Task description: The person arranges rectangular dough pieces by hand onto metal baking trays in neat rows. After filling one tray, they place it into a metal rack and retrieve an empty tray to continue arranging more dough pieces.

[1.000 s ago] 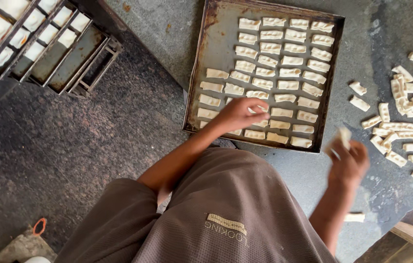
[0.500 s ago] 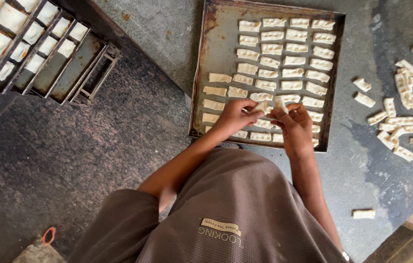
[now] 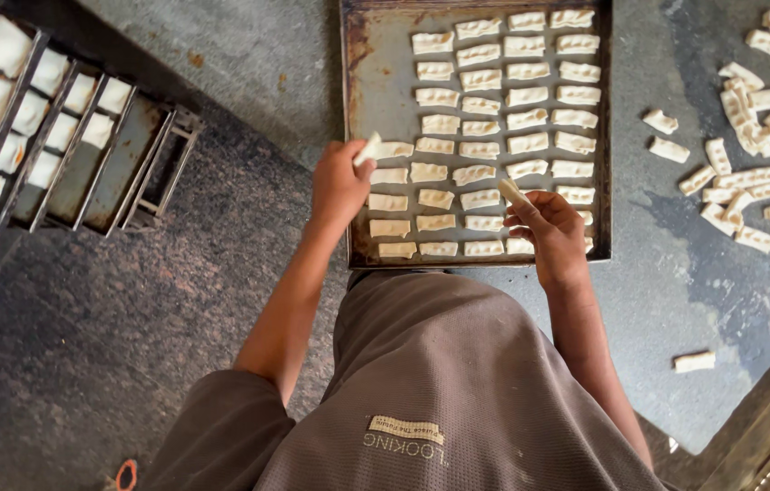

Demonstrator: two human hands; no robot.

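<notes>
A rusty metal baking tray (image 3: pixel 360 100) lies on the grey counter in front of me, filled with rows of small pale dough pieces (image 3: pixel 485 105). My left hand (image 3: pixel 338 189) is at the tray's left edge, pinching one dough piece (image 3: pixel 368 148) above the left column. My right hand (image 3: pixel 550 233) hovers over the tray's near right rows, fingers closed on another dough piece (image 3: pixel 512 191). My brown shirt fills the bottom of the view.
A loose heap of dough pieces (image 3: pixel 762 136) lies on the counter right of the tray, with one stray piece (image 3: pixel 694 362) near the counter's front edge. At far left, a metal rack (image 3: pixel 85 155) holds trays of larger pale dough lumps over a dark floor.
My right hand came from the loose heap at the right to the tray with a piece. My left hand shifted left to the tray's left column, now holding a piece.
</notes>
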